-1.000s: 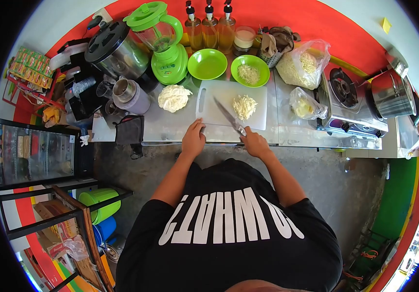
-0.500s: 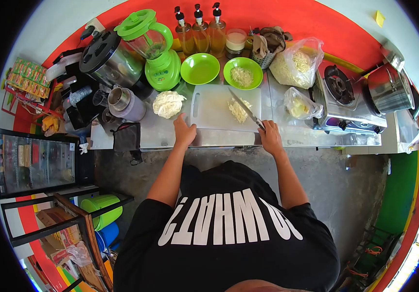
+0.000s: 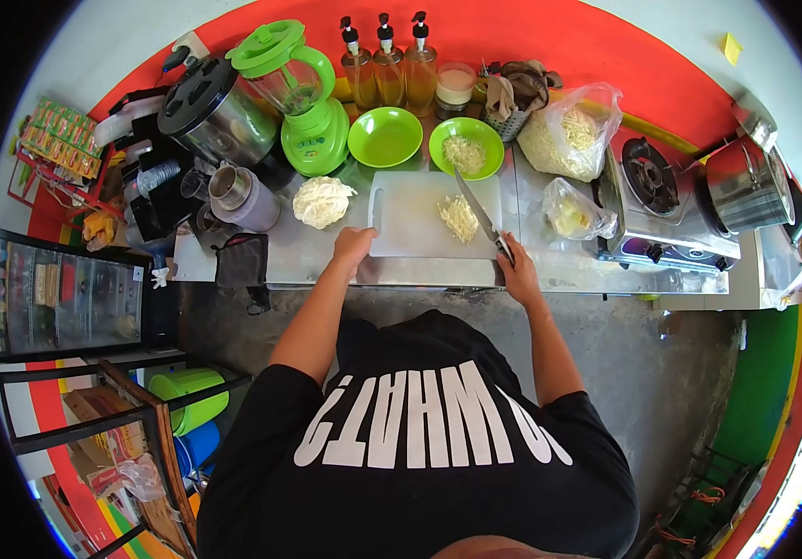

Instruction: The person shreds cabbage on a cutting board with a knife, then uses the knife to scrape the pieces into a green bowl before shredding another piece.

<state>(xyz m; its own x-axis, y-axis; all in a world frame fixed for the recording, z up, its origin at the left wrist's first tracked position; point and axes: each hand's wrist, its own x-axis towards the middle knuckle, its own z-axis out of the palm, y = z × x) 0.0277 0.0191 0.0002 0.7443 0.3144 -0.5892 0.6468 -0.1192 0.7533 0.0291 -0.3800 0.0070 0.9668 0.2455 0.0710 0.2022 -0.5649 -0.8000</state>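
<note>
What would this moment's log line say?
right hand: holds knife | left hand: on board edge | shreds: on board

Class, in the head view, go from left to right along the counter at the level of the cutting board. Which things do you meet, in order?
Metal cup → cabbage piece → white cutting board → shredded cabbage → knife in the right hand → small plastic bag → gas stove → steel pot.

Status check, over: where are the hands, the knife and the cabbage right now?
Right hand grips knife, blade over shredded cabbage on cutting board. Left hand rests at board's near-left corner. Cabbage chunk sits left, clear.
</note>
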